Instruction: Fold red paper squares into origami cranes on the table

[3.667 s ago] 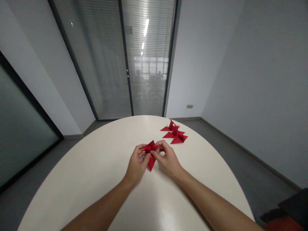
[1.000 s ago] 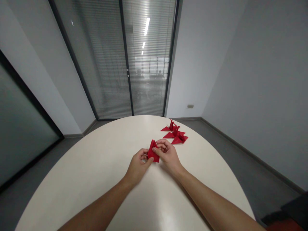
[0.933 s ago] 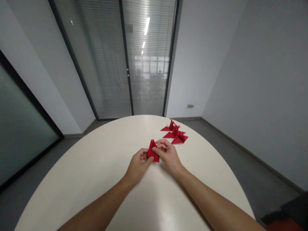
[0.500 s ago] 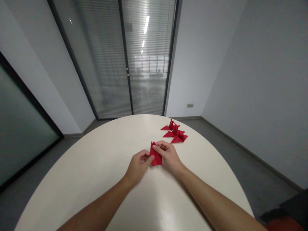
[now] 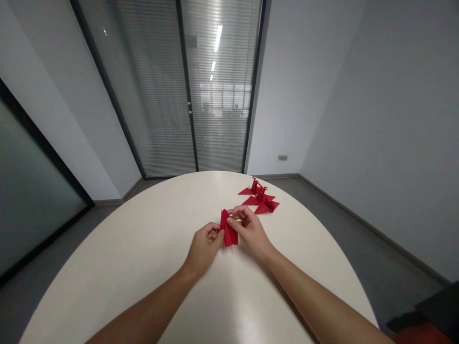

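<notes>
Between my hands is a piece of folded red origami paper (image 5: 230, 236), narrow at its far end, with creases running along it. My left hand (image 5: 205, 246) pinches its left edge between thumb and curled fingers. On the right side, my right hand (image 5: 251, 232) grips the paper near its upper part, thumb on the front face and fingers partly behind. Beyond my right hand, several red paper cranes (image 5: 266, 205) sit close together, their wings spread and partly overlapping in view.
The round white table (image 5: 150, 229) carries the cranes toward its far right edge. Past it stand a glass door with blinds (image 5: 161, 119) and a pale wall (image 5: 287, 95) with a socket (image 5: 283, 157). A dark object with red (image 5: 430, 315) shows at lower right.
The folded paper has shifted slightly left and turned a little, and its folds look more spread. Both hands have moved slightly with it and keep their grip. The cranes stay put.
</notes>
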Demonstrator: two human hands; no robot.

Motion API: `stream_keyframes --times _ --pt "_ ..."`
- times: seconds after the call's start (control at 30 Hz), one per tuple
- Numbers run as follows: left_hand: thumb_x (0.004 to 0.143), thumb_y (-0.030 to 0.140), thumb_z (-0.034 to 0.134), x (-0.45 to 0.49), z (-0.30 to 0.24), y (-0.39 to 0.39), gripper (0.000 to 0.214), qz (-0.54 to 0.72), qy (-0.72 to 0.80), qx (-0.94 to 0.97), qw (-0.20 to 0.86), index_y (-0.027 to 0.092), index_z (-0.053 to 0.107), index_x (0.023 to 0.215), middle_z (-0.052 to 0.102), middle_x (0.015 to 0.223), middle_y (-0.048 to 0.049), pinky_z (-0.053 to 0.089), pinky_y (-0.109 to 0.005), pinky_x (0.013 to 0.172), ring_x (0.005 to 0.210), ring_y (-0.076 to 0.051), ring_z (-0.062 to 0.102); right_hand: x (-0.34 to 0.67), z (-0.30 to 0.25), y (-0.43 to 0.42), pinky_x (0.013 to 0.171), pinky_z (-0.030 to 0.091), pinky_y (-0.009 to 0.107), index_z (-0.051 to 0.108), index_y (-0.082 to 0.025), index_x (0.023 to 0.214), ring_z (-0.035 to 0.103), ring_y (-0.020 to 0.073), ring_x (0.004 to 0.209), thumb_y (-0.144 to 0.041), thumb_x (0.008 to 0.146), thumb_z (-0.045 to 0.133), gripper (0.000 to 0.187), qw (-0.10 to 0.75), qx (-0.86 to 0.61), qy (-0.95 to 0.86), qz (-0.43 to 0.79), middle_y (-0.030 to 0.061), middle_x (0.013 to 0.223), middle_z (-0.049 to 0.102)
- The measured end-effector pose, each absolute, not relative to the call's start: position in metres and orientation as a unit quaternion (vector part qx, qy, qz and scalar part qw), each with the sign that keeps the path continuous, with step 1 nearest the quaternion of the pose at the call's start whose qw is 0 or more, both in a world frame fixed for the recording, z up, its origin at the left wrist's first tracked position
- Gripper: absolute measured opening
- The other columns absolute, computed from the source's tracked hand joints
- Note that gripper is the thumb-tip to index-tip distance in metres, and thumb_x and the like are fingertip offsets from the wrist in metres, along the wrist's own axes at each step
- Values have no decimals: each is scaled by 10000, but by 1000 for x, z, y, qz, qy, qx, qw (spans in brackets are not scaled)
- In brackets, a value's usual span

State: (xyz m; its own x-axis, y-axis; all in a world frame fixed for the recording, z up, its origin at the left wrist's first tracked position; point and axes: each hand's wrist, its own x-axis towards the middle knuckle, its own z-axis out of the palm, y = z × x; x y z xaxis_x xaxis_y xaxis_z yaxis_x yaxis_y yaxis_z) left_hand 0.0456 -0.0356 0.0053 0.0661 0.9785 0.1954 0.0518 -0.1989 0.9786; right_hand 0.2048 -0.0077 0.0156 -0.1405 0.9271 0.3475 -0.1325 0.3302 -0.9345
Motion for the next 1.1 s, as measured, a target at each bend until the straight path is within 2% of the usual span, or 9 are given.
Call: stream_keyframes --times 0.1,0.23,0.4,0.57,0.67,0.77,0.9,0.97,1.1 --pt "806 395 656 45 6 -35 232 550 471 550 416 164 644 811 645 651 -7 413 -229 545 558 -135 553 207 19 -13 779 487 309 616 -241 1008 631 191 978 -343 817 752 255 527 -366 -644 416 54 1200 642" --pt "800 405 672 45 7 -37 245 567 486 533 397 164 647 831 656 664 -10 404 -216 500 532 -125 545 209 21 -17 801 482 323 670 -239 1004 612 215 1073 -302 839 722 184 474 -389 -703 360 72 1245 623" --pt "800 474 665 46 5 -35 311 576 495 504 411 170 618 843 634 620 -2 356 -198 406 473 -118 516 213 23 -19 873 484 338 717 -245 926 573 230 1193 -231 873 670 72 462 -353 -746 324 79 1294 595" --pt "794 502 650 44 3 -31 347 599 509 468 404 164 603 851 613 612 12 373 -188 385 444 -102 494 220 31 -25 1024 434 395 736 -230 883 543 241 1267 -118 857 597 180 422 -317 -781 335 76 1391 556" --pt "807 490 644 44 3 -31 336 597 502 480 401 161 607 867 633 647 5 391 -185 402 454 -94 496 220 30 -24 1060 415 416 730 -210 813 531 249 1288 -178 918 545 215 415 -340 -764 359 84 1411 551" --pt "825 475 644 44 2 -32 321 583 494 501 407 164 611 897 644 670 2 406 -183 423 480 -97 521 218 24 -20 932 493 375 685 -219 951 586 242 1190 -264 897 636 86 434 -362 -733 380 95 1356 584" --pt "833 443 658 44 0 -32 285 587 481 505 412 170 604 897 663 721 -13 446 -192 473 582 -127 607 216 16 -16 831 507 328 519 -254 1199 640 179 929 -219 838 696 404 471 -323 -706 419 43 1101 663" --pt "839 422 661 44 -1 -31 266 594 468 507 414 172 609 910 679 766 -23 480 -208 516 637 -140 637 217 15 -16 813 504 312 503 -255 1211 630 168 906 -204 833 692 426 475 -311 -704 427 33 1080 657" --pt "836 372 679 44 -1 -30 228 592 448 526 415 177 632 942 705 874 -40 526 -235 596 741 -158 663 219 15 -12 789 501 298 565 -238 1140 616 158 878 -171 829 675 336 461 -341 -724 383 31 1073 655"
